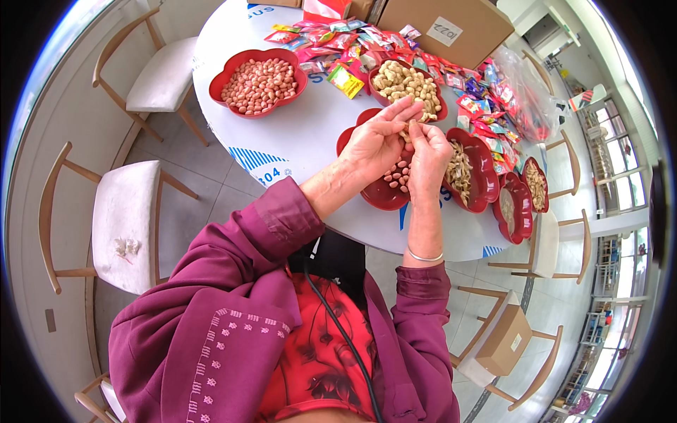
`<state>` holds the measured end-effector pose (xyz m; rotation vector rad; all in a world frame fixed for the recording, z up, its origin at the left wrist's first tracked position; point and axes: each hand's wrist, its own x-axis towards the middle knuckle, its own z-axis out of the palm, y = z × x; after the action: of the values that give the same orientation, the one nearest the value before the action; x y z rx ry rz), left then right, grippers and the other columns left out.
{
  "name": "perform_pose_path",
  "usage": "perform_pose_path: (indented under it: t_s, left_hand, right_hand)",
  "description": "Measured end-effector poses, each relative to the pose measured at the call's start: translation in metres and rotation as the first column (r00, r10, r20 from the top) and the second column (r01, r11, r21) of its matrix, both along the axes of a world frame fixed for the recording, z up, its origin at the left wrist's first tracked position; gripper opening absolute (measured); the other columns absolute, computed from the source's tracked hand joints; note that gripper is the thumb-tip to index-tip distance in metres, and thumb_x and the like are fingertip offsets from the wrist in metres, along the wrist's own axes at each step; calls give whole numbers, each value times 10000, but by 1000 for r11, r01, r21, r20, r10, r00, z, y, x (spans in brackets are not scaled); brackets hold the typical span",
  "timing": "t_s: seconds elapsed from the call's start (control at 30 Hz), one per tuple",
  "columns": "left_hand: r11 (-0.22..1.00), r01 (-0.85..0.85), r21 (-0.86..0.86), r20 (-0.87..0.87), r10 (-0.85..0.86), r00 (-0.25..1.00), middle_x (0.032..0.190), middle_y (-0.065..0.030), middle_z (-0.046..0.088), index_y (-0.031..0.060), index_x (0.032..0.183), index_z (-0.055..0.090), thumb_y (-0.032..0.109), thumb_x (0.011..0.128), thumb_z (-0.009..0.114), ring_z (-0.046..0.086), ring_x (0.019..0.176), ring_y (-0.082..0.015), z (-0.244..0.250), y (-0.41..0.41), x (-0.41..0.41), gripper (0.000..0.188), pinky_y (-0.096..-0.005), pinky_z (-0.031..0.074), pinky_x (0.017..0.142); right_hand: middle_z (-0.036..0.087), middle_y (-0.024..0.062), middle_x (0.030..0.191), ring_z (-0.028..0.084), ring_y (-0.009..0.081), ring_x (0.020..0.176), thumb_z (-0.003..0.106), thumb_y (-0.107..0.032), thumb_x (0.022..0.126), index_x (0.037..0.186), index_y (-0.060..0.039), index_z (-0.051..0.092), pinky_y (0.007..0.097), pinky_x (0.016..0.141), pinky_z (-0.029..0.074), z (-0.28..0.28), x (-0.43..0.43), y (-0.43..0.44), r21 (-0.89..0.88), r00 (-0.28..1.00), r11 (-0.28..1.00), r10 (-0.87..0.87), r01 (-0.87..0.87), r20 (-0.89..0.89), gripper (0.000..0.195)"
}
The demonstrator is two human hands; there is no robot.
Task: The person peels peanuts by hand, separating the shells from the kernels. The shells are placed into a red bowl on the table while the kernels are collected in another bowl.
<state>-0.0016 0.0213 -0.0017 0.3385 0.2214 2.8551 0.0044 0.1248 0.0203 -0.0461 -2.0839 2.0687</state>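
Note:
My left hand [376, 138] and my right hand [429, 153] meet over a red flower-shaped bowl [382, 196] with some shelled peanuts [398, 175] in it. Between their fingertips is a peanut pod [406, 134], partly hidden by the fingers. Just beyond the hands, a red bowl holds unshelled peanuts [404, 82]. Empty peanut shells [459, 172] lie in the red bowl [482, 180] to the right of my right hand. Many shelled pink peanuts [259, 84] fill another red bowl [218, 84] at the left.
Wrapped candies [344, 79] are heaped across the round table [312, 143], beside a cardboard box [449, 31] and a clear plastic bag [529, 100]. Two smaller red bowls [515, 238] [540, 208] stand at the right edge. Wooden chairs [127, 227] surround the table.

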Motion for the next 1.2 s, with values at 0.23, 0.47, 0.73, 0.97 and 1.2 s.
perform_pose_path:
  t_s: [0.23,0.47,0.73,0.97,1.2]
  left_hand:
    - [1000,18,-8,29,-18,999,1436,-190,339,-25,1381,289,-81,873,355,328,1331,-269,1,1,2,516,-349,293,1105]
    - [990,9,-137,91,4,996,1332,-168,463,-37,1316,380,-58,897,400,504,1170,-241,5,1,4,420,-340,412,1007]
    - [947,84,-309,168,-32,985,1023,-82,613,-24,1100,564,30,927,481,583,922,-159,-2,2,4,199,-279,462,850]
    - [906,32,-422,172,45,984,953,-59,632,1,1046,584,68,932,500,581,856,-129,-7,-1,2,157,-248,463,799]
    - [827,-126,-548,148,244,958,897,-84,658,-27,984,606,87,925,553,642,807,-149,11,1,13,140,-264,528,741]
  right_hand:
    - [613,40,723,517,69,569,649,-125,867,879,52,620,218,493,440,0,0,0,149,996,986,-66,73,-52,180]
    - [637,81,811,569,115,692,645,-143,875,923,51,611,268,618,472,-10,-9,7,276,976,952,-79,135,-203,203]
    - [648,150,853,618,266,771,655,-91,843,903,20,608,355,690,492,-18,-15,10,354,855,880,-102,316,-509,134]
    - [653,160,850,630,248,739,669,-90,837,924,36,603,335,659,504,-18,-16,11,328,859,894,-108,304,-500,166]
    - [645,70,804,585,88,628,645,-84,873,949,56,593,218,579,481,-6,-6,5,208,937,959,-119,194,-329,168]
